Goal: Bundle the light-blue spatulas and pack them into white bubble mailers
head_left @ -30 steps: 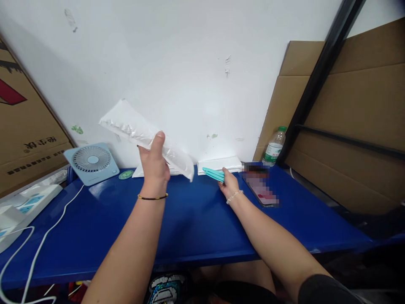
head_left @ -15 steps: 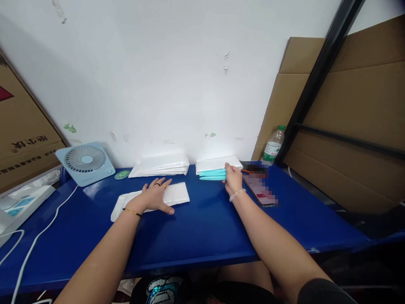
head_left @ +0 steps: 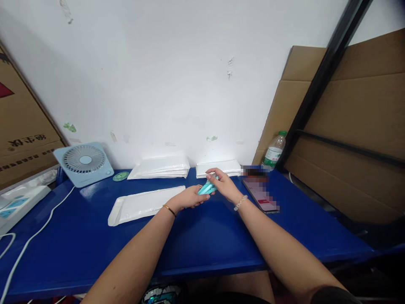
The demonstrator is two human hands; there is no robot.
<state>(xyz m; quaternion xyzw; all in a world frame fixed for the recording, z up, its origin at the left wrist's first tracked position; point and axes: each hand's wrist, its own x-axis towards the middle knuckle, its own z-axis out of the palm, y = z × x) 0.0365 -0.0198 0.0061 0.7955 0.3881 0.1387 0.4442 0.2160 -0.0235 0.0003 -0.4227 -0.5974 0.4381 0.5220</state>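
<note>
Both hands hold a small bundle of flat turquoise pieces (head_left: 207, 188) above the blue table; their exact kind is unclear. My left hand (head_left: 189, 196) grips the bundle from the left, thumb on the near side. From the right, my right hand (head_left: 223, 184) closes its fingers on the bundle's upper end. A white padded envelope (head_left: 142, 204) lies flat at the left, partly behind my left forearm. Farther back, against the wall, a pile of white envelopes (head_left: 160, 166) lies left of a second white stack (head_left: 218, 167).
On the blue table (head_left: 209, 240) stand a light-blue fan (head_left: 84, 162) and, far right, a water bottle (head_left: 274, 151). A phone (head_left: 261, 194) lies right of my hands. A white power strip (head_left: 23, 207) with cables occupies the left edge. Cardboard (head_left: 354, 126) leans at the right.
The turquoise bundle has left the front of the right white stack and come toward me. My left hand has moved right, off the envelope, and now holds the bundle too.
</note>
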